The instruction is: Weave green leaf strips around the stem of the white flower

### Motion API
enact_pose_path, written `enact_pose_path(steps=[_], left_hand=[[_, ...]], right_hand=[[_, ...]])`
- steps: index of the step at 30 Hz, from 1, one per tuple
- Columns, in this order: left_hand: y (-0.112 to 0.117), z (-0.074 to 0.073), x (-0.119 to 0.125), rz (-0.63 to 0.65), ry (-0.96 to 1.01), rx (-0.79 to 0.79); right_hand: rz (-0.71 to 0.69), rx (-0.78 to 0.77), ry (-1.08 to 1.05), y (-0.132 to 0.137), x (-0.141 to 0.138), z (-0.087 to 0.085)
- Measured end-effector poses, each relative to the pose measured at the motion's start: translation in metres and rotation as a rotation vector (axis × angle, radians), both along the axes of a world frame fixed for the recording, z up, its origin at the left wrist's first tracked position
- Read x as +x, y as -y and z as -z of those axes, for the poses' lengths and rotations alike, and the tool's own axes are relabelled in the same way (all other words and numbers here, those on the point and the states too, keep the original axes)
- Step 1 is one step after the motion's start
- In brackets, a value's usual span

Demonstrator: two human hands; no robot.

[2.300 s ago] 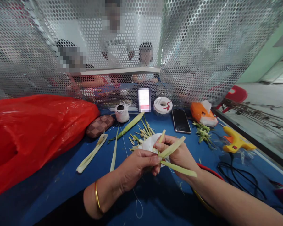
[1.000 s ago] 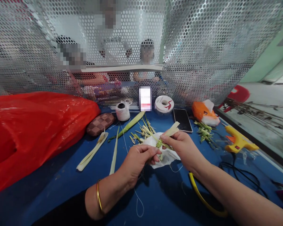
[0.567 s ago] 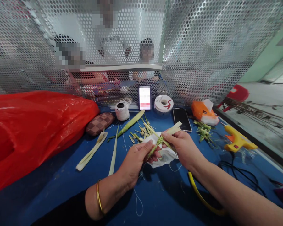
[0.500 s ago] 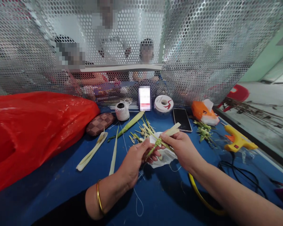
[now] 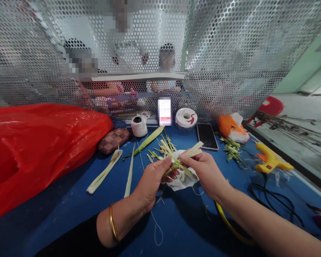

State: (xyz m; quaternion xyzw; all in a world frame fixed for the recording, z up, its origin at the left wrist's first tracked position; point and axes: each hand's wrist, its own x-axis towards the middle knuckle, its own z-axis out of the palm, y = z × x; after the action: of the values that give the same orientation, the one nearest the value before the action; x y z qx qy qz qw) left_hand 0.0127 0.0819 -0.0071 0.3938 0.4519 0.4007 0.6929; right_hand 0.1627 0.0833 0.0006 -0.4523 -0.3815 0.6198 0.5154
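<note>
My left hand (image 5: 152, 180) and my right hand (image 5: 203, 171) meet over the blue table (image 5: 69, 214), both pinching a small woven piece of green leaf strips (image 5: 176, 165). A pale leaf strip (image 5: 194, 150) sticks up from my right fingers. Under the hands lies a crumpled white tissue (image 5: 183, 180). A gold bangle (image 5: 111, 223) is on my left wrist. A thin thread (image 5: 156, 228) trails below my left hand.
A red plastic bag (image 5: 37, 142) fills the left. Leaf strips (image 5: 104, 173), a checked pouch (image 5: 113, 139), a thread spool (image 5: 139, 125), a tape roll (image 5: 186, 118), a phone (image 5: 207, 136), an orange tissue pack (image 5: 231, 129), a yellow glue gun (image 5: 270, 161) with black cable (image 5: 273, 201). People sit behind the mesh screen (image 5: 230, 53).
The hands lowered two long strips and now work close together on the small woven piece; my left fingers have moved up to pinch it beside the right.
</note>
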Motion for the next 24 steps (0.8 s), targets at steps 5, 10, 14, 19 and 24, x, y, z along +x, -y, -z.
enact_pose_path(steps=[5, 10, 14, 19, 24], left_hand=[[-0.0033, 0.0009, -0.0015, -0.044, -0.007, 0.012], [-0.0021, 0.0009, -0.0005, -0.004, 0.000, -0.011], [-0.0028, 0.0013, -0.0010, -0.006, -0.015, -0.011], [-0.0035, 0.0026, -0.0019, -0.044, -0.002, 0.017], [-0.0026, 0.0043, -0.0008, -0.040, 0.000, -0.004]], right_hand=[[0.017, 0.055, 0.114, 0.0007, -0.0004, 0.0009], [-0.026, 0.009, 0.090, 0.0008, -0.0012, 0.0043], [-0.024, 0.043, 0.142, -0.0001, -0.0005, 0.0051], [-0.067, 0.078, 0.160, -0.0005, -0.0006, 0.0041], [0.000, 0.051, 0.209, -0.0009, -0.0011, 0.0081]])
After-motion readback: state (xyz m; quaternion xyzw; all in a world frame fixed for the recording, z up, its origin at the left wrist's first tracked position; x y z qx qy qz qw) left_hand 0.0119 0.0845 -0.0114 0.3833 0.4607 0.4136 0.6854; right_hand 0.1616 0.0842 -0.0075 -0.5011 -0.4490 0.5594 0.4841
